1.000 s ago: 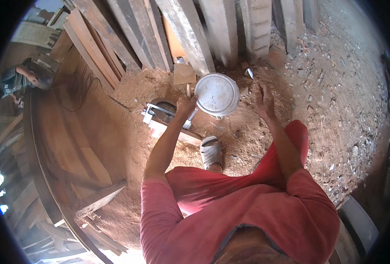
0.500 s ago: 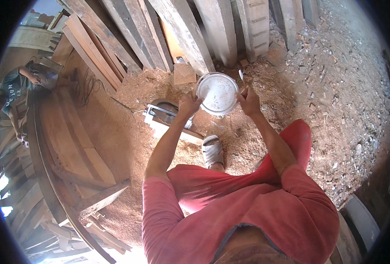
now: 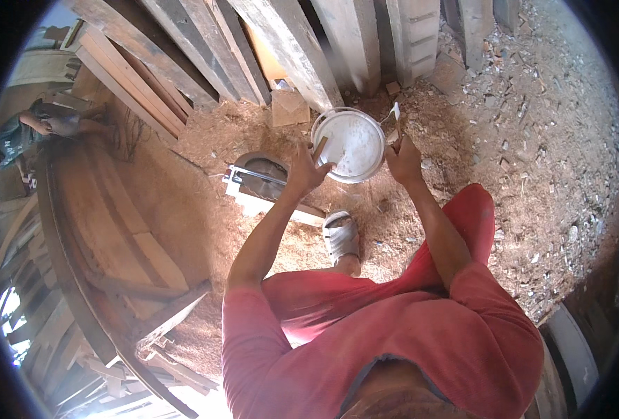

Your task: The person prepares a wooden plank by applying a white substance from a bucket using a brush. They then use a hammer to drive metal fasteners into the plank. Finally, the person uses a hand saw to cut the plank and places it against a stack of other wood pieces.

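Note:
In front of me is a round white bucket (image 3: 357, 145) with a smeared white top and a thin handle arcing at its upper left. My left hand (image 3: 307, 173) is at its left side, the thumb reaching over the rim. A short, flat tan stick (image 3: 320, 149) stands up from its closed fingers. Just off the right rim, my right hand (image 3: 404, 160) is closed around a slim tool (image 3: 396, 113) with a brown handle and a white tip that points away from me. The kind of tool is too small to tell.
A power tool (image 3: 260, 173) with a dark curved body and pale frame lies left of the bucket on sawdust. Timbers (image 3: 292, 52) lean beyond it. A curved wooden frame (image 3: 72, 251) runs along the left, where another person (image 3: 26, 129) bends over. Wood chips (image 3: 526, 160) litter the right.
My right hand has drawn off the rim, and its white-tipped tool now points more upward. My left hand has shifted, bringing the tan stick into sight over the bucket.

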Tool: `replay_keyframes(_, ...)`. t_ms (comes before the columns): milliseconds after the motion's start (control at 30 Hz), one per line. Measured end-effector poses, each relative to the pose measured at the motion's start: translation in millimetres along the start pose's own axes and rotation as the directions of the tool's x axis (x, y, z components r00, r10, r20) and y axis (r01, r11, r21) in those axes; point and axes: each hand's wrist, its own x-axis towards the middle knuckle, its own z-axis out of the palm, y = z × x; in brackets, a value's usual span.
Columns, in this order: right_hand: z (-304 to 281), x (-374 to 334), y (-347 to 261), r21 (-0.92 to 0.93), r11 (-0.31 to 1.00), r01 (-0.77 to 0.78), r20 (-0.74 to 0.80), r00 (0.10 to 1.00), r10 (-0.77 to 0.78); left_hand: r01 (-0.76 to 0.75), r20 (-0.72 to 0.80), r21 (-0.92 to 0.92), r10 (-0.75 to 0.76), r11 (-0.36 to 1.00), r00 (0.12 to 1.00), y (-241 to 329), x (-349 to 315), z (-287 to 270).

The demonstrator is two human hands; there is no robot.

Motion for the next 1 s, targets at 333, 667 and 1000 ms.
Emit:
replay_keyframes(333,-7.4,-3.5,-2.8,0.157,0.986,0.048,-0.002,0.999,-0.048,-0.015,0.121,0.043,0.009,0.999,0.993,29.8,-7.8,-14.5)
replay_keyframes(667,0.1,0.1,-8.0,0.055,0.99,0.132,0.014,0.991,-0.133,-0.043,0.097,0.076,0.035,0.996,0.995,-0.2,-3.3,2.8)
replay_keyframes(1000,-100.4,-23.5,-66.2,-0.058,0.955,0.291,0.027,0.957,-0.29,0.285,0.248,-0.65,-0.158,0.704,0.956,65.0,20.4,-77.1)
